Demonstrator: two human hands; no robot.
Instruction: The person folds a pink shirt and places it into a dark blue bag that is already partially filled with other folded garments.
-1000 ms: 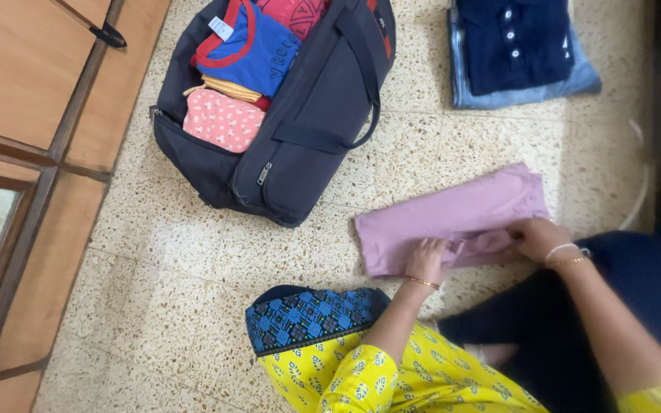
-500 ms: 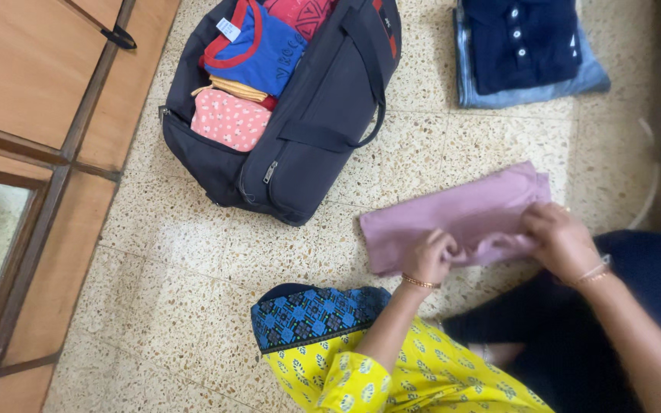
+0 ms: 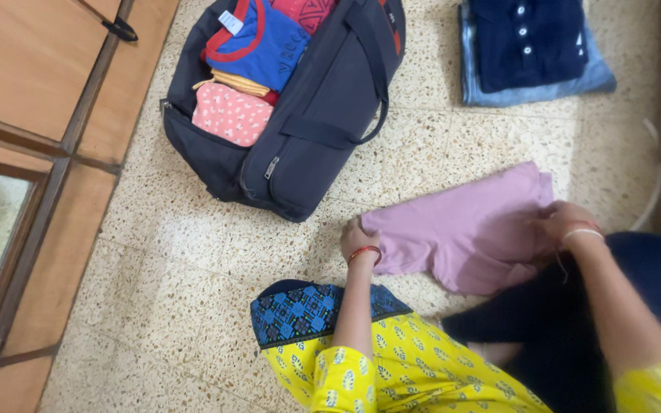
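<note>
Gripping opposite ends of a soft mauve cotton garment (image 3: 468,229), the person's two hands are set well apart. The left hand (image 3: 357,239), with a red bangle at the wrist, is closed on the garment's left edge, low against the speckled terrazzo floor (image 3: 193,260). The right hand (image 3: 564,222), with a pale band at its wrist, is clamped on the right edge, just above a dark navy trouser leg (image 3: 636,306). The garment lies spread on the floor between the two hands, its lower right corner hanging in a fold toward the knee.

A yellow printed tunic sleeve (image 3: 361,375) covers the left forearm's upper part, and a blue patterned hem panel (image 3: 307,313) rests on the floor just beside the left wrist.

Farther up the floor stands an open dark navy duffel bag (image 3: 323,130), its zip mouth wide. Inside it sit a blue top with red trim (image 3: 265,46), a folded yellow cloth (image 3: 239,82) and a pink dotted folded piece (image 3: 227,115). At the upper right, well apart from the bag, a navy buttoned shirt (image 3: 525,38) lies on top of folded pale blue jeans (image 3: 537,90). A brown wooden cupboard door (image 3: 32,61) runs along the left side.
</note>
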